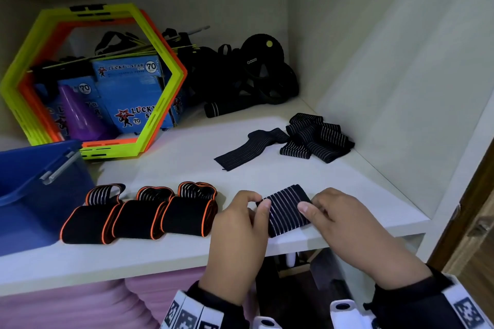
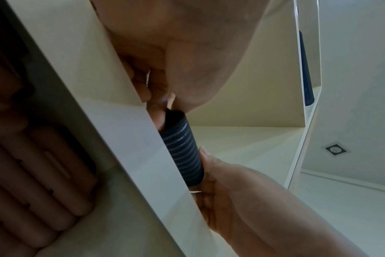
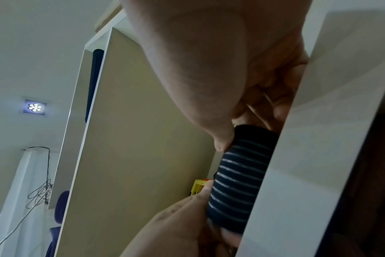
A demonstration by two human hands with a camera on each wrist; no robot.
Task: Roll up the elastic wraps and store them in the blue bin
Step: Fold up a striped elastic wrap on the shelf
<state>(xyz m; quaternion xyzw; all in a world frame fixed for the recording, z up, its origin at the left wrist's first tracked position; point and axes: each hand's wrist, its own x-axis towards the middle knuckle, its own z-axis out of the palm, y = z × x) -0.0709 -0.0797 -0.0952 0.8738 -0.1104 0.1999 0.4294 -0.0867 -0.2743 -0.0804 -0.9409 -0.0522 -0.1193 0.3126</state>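
the striped elastic wrap [image 1: 284, 208] sits rolled at the shelf's [image 1: 267, 173] front edge, pinched at its 2 ends between the left hand [image 1: 242, 222] and right hand [image 1: 344, 219], thumbs on top. it looks light, soft and springy, likely to unroll if released, so hold across the roll. its long axis runs hand to hand.

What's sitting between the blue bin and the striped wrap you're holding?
Three orange-edged black wraps in a row on the shelf, seen in the head view.
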